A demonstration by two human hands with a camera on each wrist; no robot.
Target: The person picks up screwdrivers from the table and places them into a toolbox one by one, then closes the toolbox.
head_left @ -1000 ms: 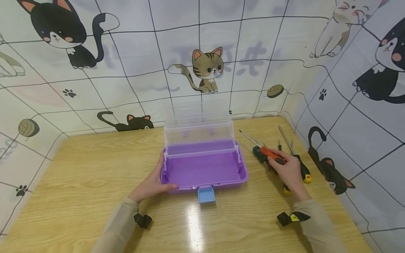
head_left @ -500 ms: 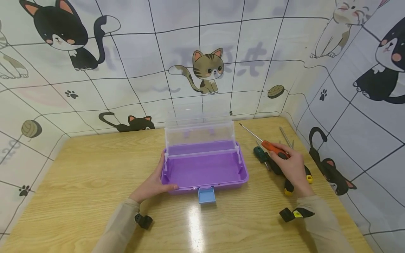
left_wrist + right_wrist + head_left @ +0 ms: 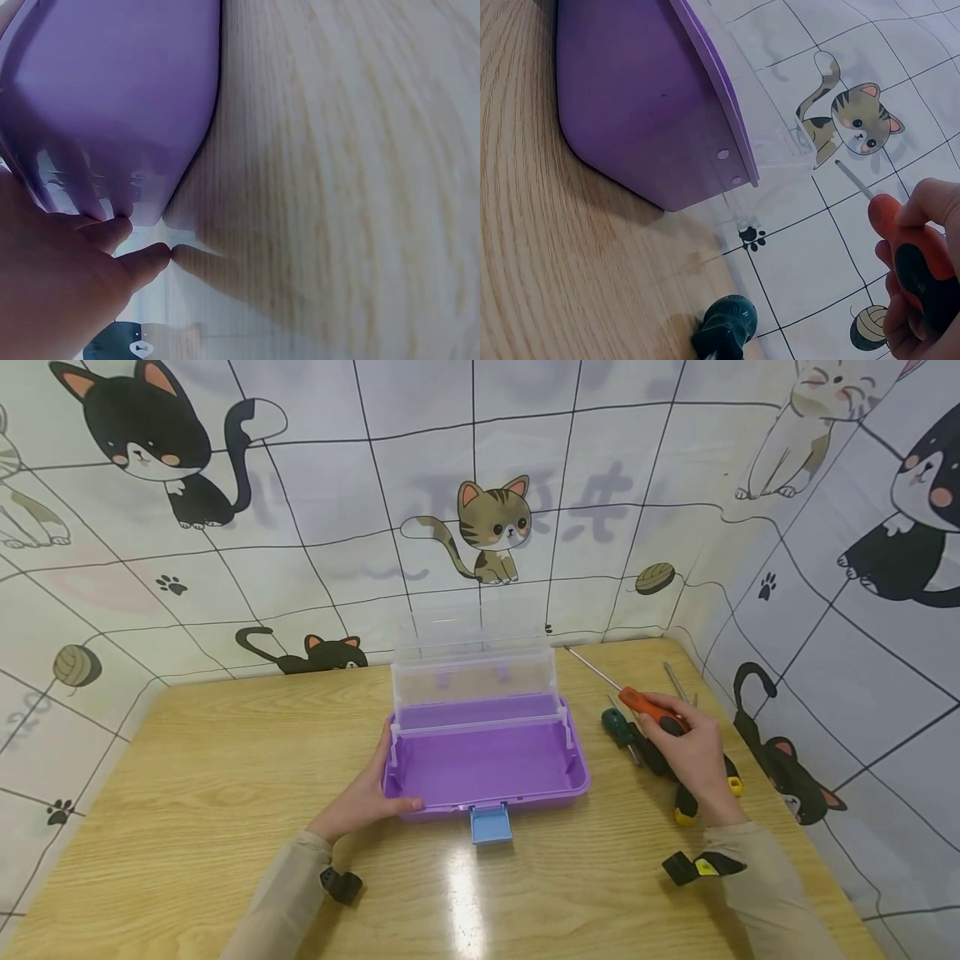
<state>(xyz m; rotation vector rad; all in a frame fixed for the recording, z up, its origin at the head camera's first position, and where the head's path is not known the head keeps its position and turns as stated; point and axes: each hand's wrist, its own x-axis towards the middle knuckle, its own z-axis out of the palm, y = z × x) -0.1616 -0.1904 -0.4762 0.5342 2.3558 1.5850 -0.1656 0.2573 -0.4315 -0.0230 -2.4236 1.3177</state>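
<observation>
A purple toolbox (image 3: 487, 770) stands on the table with its clear lid (image 3: 472, 681) raised and its blue latch (image 3: 491, 825) hanging down in front. My left hand (image 3: 366, 793) holds the box's left end, thumb along the front rim; in the left wrist view its fingertips (image 3: 112, 231) lie by the box's outer wall. To the right of the box, my right hand (image 3: 693, 756) grips a screwdriver by its red and black handle (image 3: 642, 707). The shaft (image 3: 592, 668) points away and to the left, above the table. The box's inside shows no tools.
Beneath and around the right hand lie several more screwdrivers, among them a green-handled one (image 3: 617, 727) and black-and-yellow handles (image 3: 684, 804), partly hidden. Cat-patterned cloth walls (image 3: 330, 568) bound the wooden table (image 3: 225, 777) at the back and sides.
The right hand has shifted slightly right, with the red screwdriver lifted off the other tools. The left hand and the toolbox have stayed in place.
</observation>
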